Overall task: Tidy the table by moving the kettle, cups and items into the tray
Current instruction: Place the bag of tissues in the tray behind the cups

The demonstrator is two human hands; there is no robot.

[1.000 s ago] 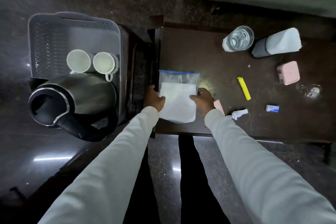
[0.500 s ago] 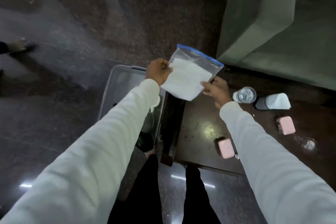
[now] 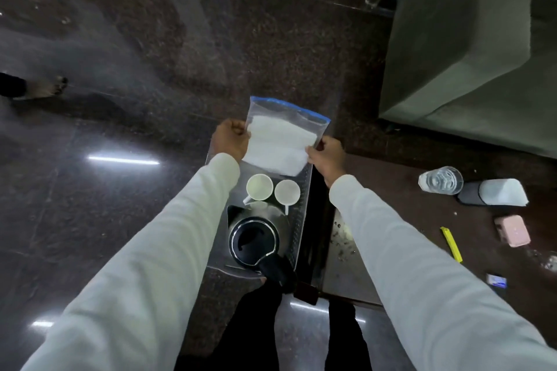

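A clear zip bag (image 3: 278, 138) with a blue top edge and white contents hangs in the air over the far end of the grey tray (image 3: 301, 226). My left hand (image 3: 230, 140) grips its left side and my right hand (image 3: 327, 155) grips its right side. Inside the tray stand two white cups (image 3: 259, 187) (image 3: 287, 191) and, nearer me, a steel kettle (image 3: 254, 239) with a black lid and handle. The tray's far end is hidden behind the bag.
On the dark table (image 3: 391, 190) to the right lie a clear glass (image 3: 441, 181), a tipped black-and-white container (image 3: 494, 197), a pink box (image 3: 512, 230), a yellow stick (image 3: 451, 244) and a small blue-white packet (image 3: 496, 280). A grey sofa (image 3: 470, 39) stands behind; someone's foot (image 3: 42, 87) is far left.
Both hands lifted the zip bag off the table and carried it left, from above the table's edge to above the tray. The camera view has swung to follow.
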